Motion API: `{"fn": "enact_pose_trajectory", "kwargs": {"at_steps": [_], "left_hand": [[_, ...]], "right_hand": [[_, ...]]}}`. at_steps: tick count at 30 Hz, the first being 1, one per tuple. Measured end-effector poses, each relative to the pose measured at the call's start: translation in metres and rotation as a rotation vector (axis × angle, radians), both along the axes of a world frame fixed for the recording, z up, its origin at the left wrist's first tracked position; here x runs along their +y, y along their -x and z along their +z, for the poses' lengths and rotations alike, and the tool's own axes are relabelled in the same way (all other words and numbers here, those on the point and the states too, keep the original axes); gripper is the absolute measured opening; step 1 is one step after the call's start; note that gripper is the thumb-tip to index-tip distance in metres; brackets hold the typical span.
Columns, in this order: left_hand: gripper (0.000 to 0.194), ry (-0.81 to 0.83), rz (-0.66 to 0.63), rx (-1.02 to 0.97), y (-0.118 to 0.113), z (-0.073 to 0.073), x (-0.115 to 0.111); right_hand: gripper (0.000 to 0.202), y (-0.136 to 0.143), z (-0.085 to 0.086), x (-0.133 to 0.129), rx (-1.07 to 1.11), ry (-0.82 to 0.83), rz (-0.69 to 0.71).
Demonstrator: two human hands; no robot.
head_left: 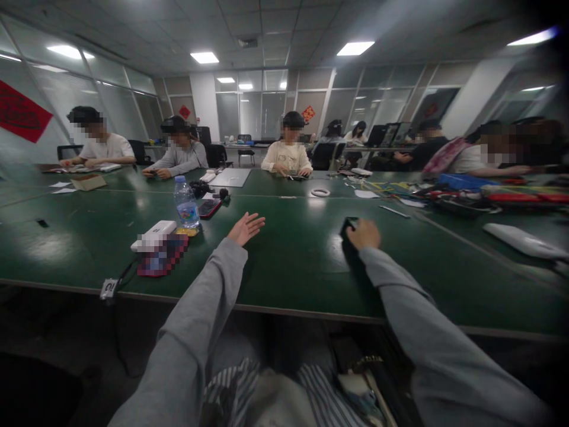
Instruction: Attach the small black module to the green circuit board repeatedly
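- Right hand (pixel 364 235): fingers curled round a small dark box (pixel 349 225), pretty much closed on it. Bit blurry, so I can't tell how firm my grip is.
- Left hand (pixel 247 229): wide open, fingers spread, holding nothing, well apart from the box.
- The box is at the far end of my right arm, at the green table (pixel 284 273). Resting on it or just above? Can't tell.
- Progress, best guess: getting hold of the box is done, letting go isn't. Only one hand is on it. Can't make out any change to the box itself, so I'd call it early days.
- Further out: water bottle (pixel 186 204) and white power bank (pixel 155 234) off to the left, white ring (pixel 320 193) and pen (pixel 395 212) past my hands, untouched.
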State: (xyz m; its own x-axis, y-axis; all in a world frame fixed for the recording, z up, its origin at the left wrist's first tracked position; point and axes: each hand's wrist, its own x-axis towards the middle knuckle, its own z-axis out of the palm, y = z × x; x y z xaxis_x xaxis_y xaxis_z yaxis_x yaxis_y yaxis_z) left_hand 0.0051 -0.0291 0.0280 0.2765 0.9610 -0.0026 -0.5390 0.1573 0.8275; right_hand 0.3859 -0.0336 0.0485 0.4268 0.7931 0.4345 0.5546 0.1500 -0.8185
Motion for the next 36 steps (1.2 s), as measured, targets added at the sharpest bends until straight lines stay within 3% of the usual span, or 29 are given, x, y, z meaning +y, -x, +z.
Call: {"fn": "enact_pose_trajectory", "kwargs": {"at_steps": [1, 5, 7, 9, 36], "left_hand": [[0.035, 0.007, 0.069, 0.005, 0.001, -0.002, 0.002], [0.026, 0.018, 0.336, 0.142, 0.002, -0.011, 0.013], [0.025, 0.002, 0.389, 0.171, 0.001, -0.015, 0.017], [0.026, -0.011, 0.400, 0.139, 0.000, -0.018, 0.021], [0.025, 0.014, 0.353, 0.071, 0.000, -0.017, 0.022]], "right_hand": [[0.013, 0.034, -0.011, 0.010, -0.177, 0.024, 0.051], [0.042, 0.159, -0.038, 0.019, -0.678, -0.113, 0.525], [0.048, 0.198, -0.043, 0.010, -0.767, -0.202, 0.667], [0.051, 0.216, -0.043, 0.002, -0.796, -0.254, 0.710], [0.040, 0.209, -0.050, 0.007, -0.732, -0.245, 0.703]]}}
